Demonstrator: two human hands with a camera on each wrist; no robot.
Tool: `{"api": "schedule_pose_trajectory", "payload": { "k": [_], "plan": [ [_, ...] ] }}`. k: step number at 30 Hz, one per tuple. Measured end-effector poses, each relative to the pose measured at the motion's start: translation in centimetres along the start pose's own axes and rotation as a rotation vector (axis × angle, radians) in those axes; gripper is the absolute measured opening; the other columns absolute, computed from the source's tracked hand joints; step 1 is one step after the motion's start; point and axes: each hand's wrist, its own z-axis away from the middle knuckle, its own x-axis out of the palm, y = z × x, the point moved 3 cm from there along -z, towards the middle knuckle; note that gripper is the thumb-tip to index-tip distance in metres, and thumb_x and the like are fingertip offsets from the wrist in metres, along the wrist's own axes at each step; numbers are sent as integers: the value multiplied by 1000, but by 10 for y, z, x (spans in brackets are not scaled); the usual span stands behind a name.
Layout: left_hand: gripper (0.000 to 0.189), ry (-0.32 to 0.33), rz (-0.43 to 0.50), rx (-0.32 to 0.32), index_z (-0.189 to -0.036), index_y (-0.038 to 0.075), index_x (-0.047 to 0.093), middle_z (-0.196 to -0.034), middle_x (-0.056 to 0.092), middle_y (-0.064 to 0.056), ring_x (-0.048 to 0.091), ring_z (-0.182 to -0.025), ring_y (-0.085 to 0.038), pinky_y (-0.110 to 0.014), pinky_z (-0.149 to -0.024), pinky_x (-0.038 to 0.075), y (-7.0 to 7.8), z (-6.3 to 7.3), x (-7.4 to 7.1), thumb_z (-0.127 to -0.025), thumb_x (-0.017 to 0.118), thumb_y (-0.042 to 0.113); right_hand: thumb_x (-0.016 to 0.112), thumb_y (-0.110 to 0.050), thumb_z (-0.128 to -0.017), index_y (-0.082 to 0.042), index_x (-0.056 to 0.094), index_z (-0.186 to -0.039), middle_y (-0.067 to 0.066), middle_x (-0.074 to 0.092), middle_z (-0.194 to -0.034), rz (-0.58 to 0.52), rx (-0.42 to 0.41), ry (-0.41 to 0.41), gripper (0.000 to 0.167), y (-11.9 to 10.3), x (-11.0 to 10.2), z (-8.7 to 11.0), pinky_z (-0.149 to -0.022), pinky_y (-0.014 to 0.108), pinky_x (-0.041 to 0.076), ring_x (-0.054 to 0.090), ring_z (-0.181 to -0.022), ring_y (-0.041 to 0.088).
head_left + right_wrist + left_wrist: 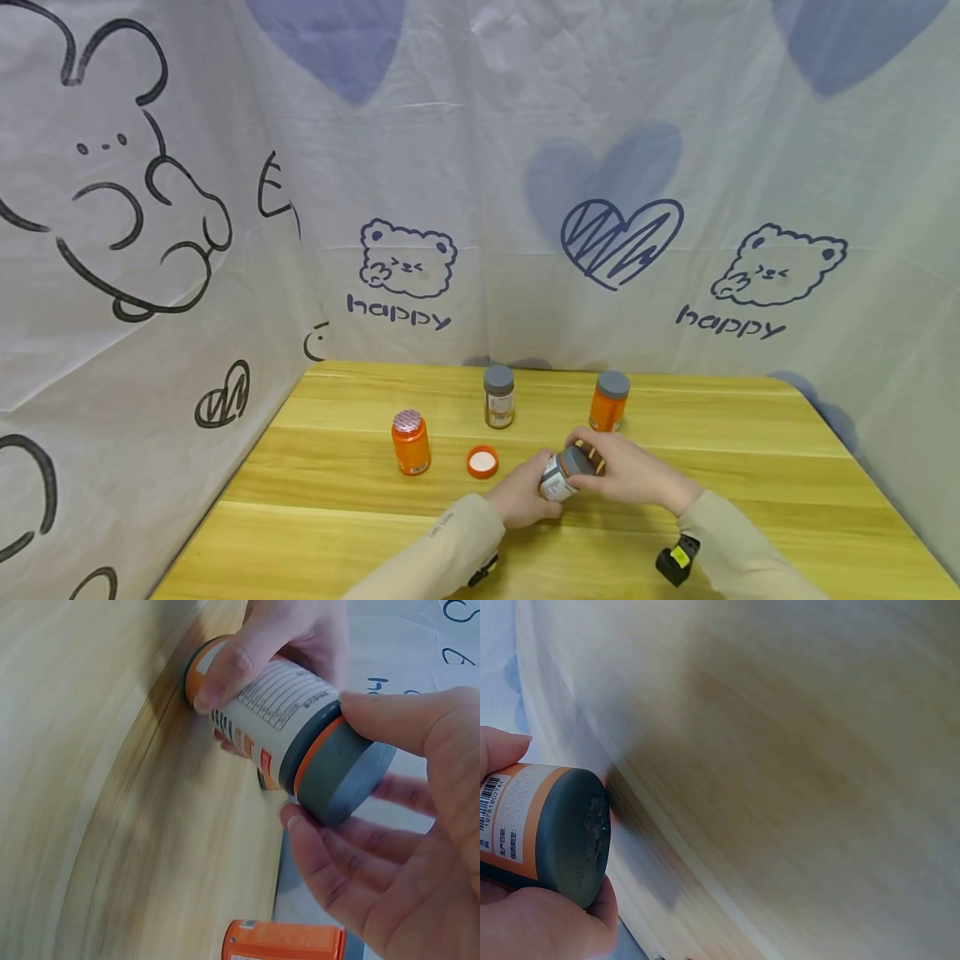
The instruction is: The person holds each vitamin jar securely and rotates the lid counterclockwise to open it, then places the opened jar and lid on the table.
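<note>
The left hand (523, 493) grips the jar (555, 480), tilted over the desk (292, 533), round its body; the right hand (632, 468) holds its grey cap (577, 461) between thumb and fingers. It looks light, stiff and rather slippery; body and cap edge seem the best holds.

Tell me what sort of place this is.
Probably a small screened-off tabletop workspace, perhaps for filming: a wooden table, cartoon-printed cloth behind and beside it, and several bottles.
</note>
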Motion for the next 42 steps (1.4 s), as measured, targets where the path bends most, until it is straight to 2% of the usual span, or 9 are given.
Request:
{"api": "schedule_pose_trajectory", "payload": {
  "k": [6, 9, 14, 20, 25, 38, 42],
  "plan": [
    [48, 6, 7, 6, -118, 13, 52, -105, 65, 1, 58, -92, -5, -24, -85, 48, 0, 0, 0, -80, 78, 3, 80, -15, -84, -12, 59, -117, 4, 68, -109, 17, -52, -3, 40, -1, 0, 2, -78, 36, 59, 66, -96, 20],
    [47, 3, 7, 2, -118, 13, 52, -107, 65, 1, 58, -94, -6, -26, -86, 49, 0, 1, 0, -81, 78, 4, 82, -10, -82, -14, 59, -116, 2, 68, -112, 54, -90, 8, 41, -1, 1, 2, -82, 36, 59, 66, -98, 18],
    [48, -4, 10, -9, -121, 14, 51, -111, 65, 0, 60, -98, -8, -28, -89, 49, 2, 2, -1, -82, 78, 4, 84, -5, -78, -17, 59, -113, -3, 68, -110, 109, -139, 40, 45, -2, 2, 2, -86, 39, 58, 64, -99, 12],
    [48, -4, 16, -15, -121, 15, 51, -111, 66, 0, 60, -98, -8, -27, -88, 49, 6, 5, -2, -82, 77, 3, 86, 0, -73, -18, 60, -108, -5, 67, -108, 134, -183, 66, 47, -5, 3, 2, -87, 39, 58, 63, -98, 11],
    [49, -2, 20, -14, -120, 15, 51, -110, 65, 0, 59, -96, -7, -26, -87, 49, 3, 3, -1, -81, 77, 3, 86, 1, -72, -18, 60, -108, -6, 66, -107, 149, -214, 86, 48, -4, 5, 1, -89, 41, 57, 63, -100, 11],
    [52, -8, 4, -9, -125, 14, 50, -113, 65, -1, 60, -101, -10, -30, -90, 50, 0, 0, 0, -82, 78, 5, 86, -4, -75, -17, 62, -118, -4, 67, -115, 189, -211, 105, 51, -2, 6, 0, -92, 39, 56, 64, -104, 12],
    [53, -2, -4, -3, -126, 14, 50, -113, 65, -1, 60, -99, -10, -29, -89, 50, -3, -3, 1, -82, 79, 6, 86, -5, -75, -16, 61, -122, -2, 67, -119, 211, -180, 91, 55, -2, 6, 1, -95, 41, 56, 64, -108, 16]
  ]
}}
